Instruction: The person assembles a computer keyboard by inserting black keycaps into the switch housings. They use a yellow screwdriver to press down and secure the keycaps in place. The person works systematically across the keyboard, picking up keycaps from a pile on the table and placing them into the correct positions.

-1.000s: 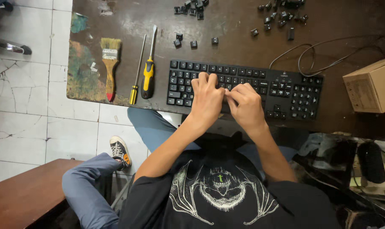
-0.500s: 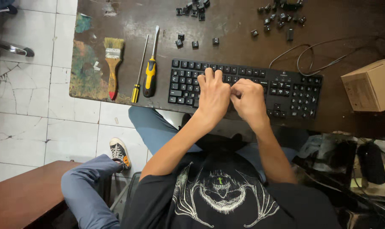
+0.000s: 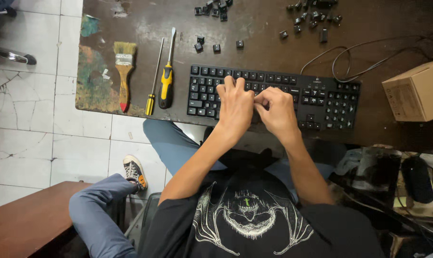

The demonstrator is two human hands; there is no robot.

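Over the middle of the black keyboard (image 3: 274, 98) your hands have barely shifted since a moment ago — both stay pressed onto the keys, side by side. Your left hand (image 3: 235, 106) lies flat with fingers spread toward the upper rows; your right hand (image 3: 276, 111) is curled, its fingertips (image 3: 260, 98) bunched against the left hand, though you cannot tell whether they pinch a key. The keyboard sits where it was, along the near edge of the dark worktop (image 3: 264, 28). At the right edge a plain brown cardboard box (image 3: 414, 91) stands tilted, just beside the keyboard's end. Loose black keycaps (image 3: 211, 8) lie scattered at the far side — a yellow-handled screwdriver (image 3: 167, 76) and a paintbrush (image 3: 124, 71) rest to the left.
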